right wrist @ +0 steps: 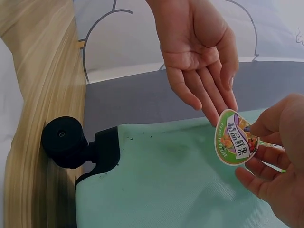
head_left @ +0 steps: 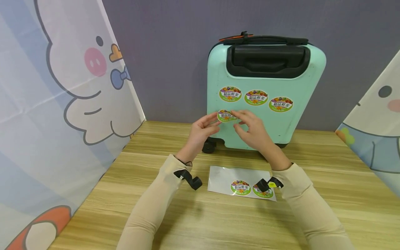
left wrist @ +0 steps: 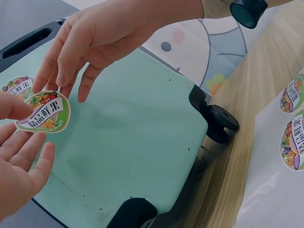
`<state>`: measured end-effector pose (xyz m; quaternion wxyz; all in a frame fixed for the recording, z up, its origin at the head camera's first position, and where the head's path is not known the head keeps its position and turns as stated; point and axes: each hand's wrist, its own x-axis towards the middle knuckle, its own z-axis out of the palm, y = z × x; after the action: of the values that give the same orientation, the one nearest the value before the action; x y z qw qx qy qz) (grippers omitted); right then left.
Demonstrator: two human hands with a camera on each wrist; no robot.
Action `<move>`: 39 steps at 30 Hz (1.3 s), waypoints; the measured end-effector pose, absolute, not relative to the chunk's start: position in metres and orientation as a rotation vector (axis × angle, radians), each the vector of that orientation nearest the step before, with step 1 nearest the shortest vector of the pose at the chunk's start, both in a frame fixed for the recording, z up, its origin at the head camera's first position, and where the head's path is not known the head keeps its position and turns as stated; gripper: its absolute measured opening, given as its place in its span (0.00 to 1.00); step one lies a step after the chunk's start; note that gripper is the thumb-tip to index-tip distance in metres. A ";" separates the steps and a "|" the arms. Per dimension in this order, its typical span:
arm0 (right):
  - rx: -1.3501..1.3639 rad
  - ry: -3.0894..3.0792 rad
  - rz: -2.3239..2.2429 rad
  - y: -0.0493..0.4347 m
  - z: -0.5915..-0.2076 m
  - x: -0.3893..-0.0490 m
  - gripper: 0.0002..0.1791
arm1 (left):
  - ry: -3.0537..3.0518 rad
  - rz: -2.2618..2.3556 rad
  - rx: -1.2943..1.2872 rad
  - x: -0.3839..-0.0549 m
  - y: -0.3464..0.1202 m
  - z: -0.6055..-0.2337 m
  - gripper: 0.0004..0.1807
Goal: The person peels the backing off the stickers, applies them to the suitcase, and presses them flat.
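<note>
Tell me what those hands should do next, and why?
Perhaps press the round green-edged fruit sticker onto the mint-green hard suitcase: the left hand and right hand hold it close by, and three matching stickers already sit there.

Softly lit in the head view, with faint shadow on the surface (head_left: 225, 225) at 6 o'clock, slight blur on the stickers (head_left: 256, 98) at 2 o'clock. In left wrist, sheen on the sheet (left wrist: 268, 183) at 4 o'clock; in right wrist, soft shadow on the case (right wrist: 180, 175) at 5 o'clock.

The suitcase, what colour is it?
The suitcase is mostly mint green, seen best in the head view.
</note>
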<state>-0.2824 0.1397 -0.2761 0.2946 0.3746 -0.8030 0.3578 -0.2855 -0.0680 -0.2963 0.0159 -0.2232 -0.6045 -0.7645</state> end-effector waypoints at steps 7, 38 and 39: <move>0.985 -2.132 0.913 0.137 -0.280 -0.281 0.27 | -1.875 -2.414 -0.743 -0.285 -0.066 -0.293 0.32; 0.949 -2.171 0.718 0.128 -0.292 -0.285 0.36 | -1.723 -2.523 -0.990 -0.285 -0.065 -0.296 0.55; 0.943 -2.176 0.719 0.128 -0.291 -0.285 0.37 | -1.724 -2.521 -0.997 -0.285 -0.065 -0.296 0.55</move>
<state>-0.2846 0.1279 -0.2914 0.3254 0.3597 -0.8303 0.2744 -0.2849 -0.0651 -0.2961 -0.0355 -0.3101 -0.5363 -0.7842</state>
